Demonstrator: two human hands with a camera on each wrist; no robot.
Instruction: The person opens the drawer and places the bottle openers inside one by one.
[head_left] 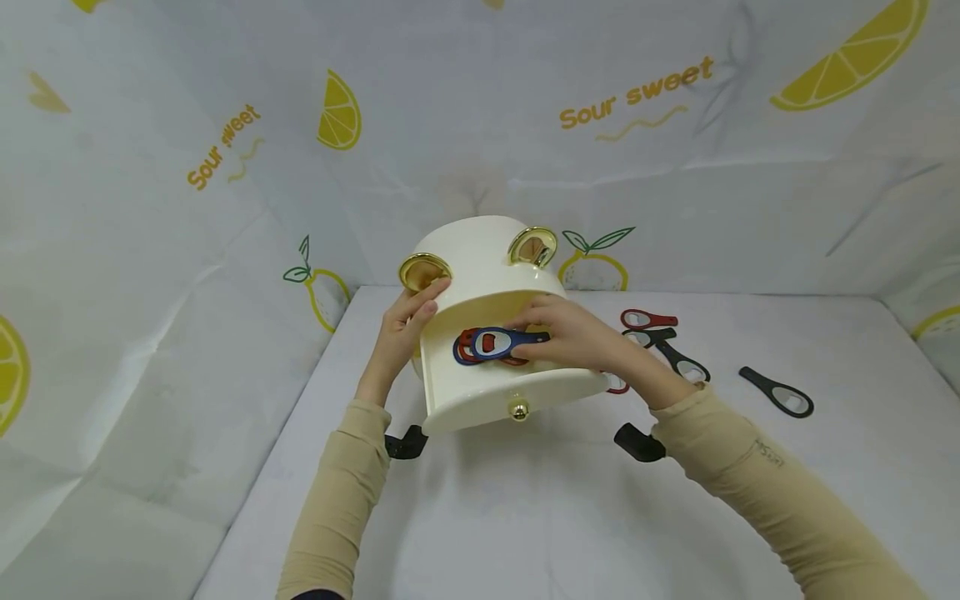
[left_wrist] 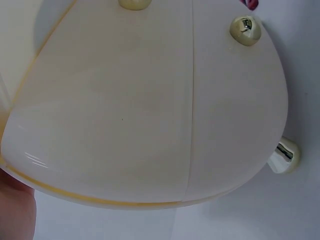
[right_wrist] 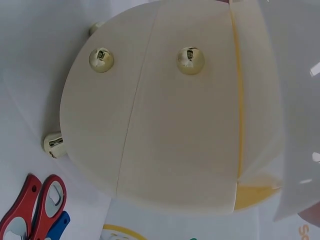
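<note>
Pinching the blue bottle opener with a pale oval centre [head_left: 513, 337] between thumb and fingers, your right hand [head_left: 573, 333] reaches over the pulled-out, half-round cream drawer [head_left: 457, 408]. That opener sits above or against the red and blue bottle openers [head_left: 463, 353] lying there; you can't tell whether it bears on them. Your left hand [head_left: 397, 333], its fingers fairly straight, rests against the glossy cream dome-shaped box [head_left: 480, 250] beside a round gold ear [head_left: 425, 272]. Letting go unevenly could slide the blue opener off the overlapping pile. A stack left too high could catch the opening's upper edge and jam the drawer. Pressing down on the extended drawer could tip the box forward, particularly if your left hand gives little support.
</note>
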